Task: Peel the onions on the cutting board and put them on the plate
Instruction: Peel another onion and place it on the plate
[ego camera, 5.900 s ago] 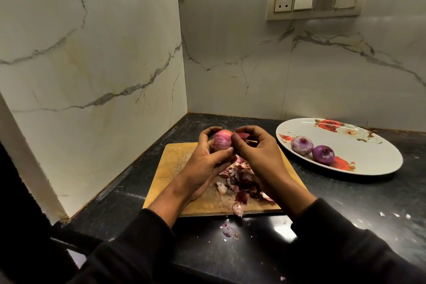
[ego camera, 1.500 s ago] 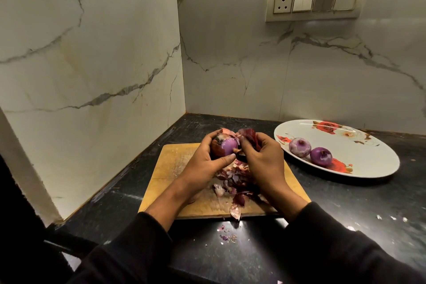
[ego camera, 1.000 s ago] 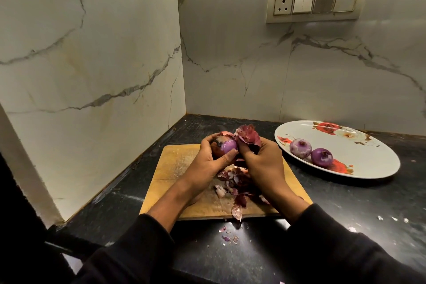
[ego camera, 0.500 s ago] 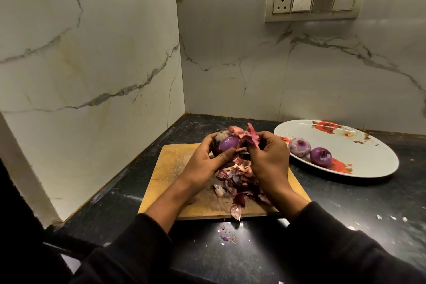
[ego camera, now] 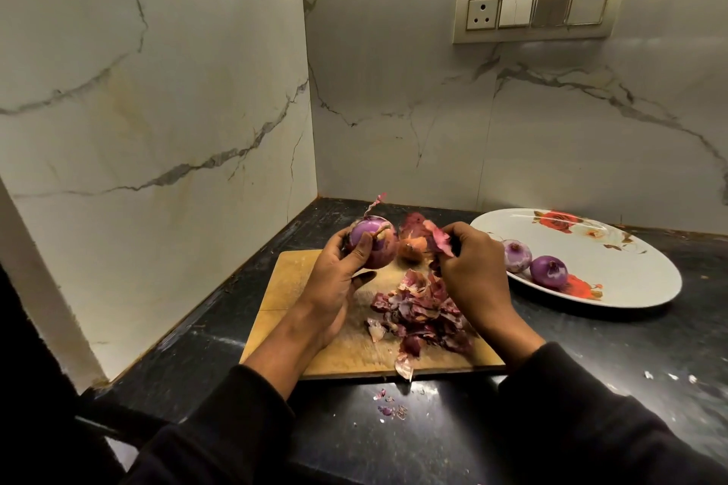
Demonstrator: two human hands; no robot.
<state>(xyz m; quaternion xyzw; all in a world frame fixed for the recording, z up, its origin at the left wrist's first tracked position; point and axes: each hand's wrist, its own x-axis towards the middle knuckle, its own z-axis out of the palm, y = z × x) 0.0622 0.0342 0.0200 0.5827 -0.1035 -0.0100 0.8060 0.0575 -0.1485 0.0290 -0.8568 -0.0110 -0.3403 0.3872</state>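
Note:
My left hand [ego camera: 335, 280] grips a purple onion [ego camera: 376, 246] above the far part of the wooden cutting board [ego camera: 287, 287], its thumb across the front. A thin strip of skin sticks up from the onion's top. My right hand [ego camera: 470, 272] pinches a torn piece of reddish onion skin [ego camera: 435, 238] just to the right of the onion. A heap of peeled skins [ego camera: 421, 311] lies on the board between my hands. Two peeled onions [ego camera: 516, 255] [ego camera: 548, 271] sit side by side on the white oval flowered plate [ego camera: 630, 276] at the right.
The board lies in a corner of a black countertop [ego camera: 591, 358], with marble walls to the left and behind. A few skin scraps [ego camera: 388, 406] lie on the counter before the board. A switch panel [ego camera: 537, 10] is on the back wall.
My hands have drawn apart: the right hand has pulled a piece of skin off to the right, and the left hand has turned the onion, showing more bare purple flesh.

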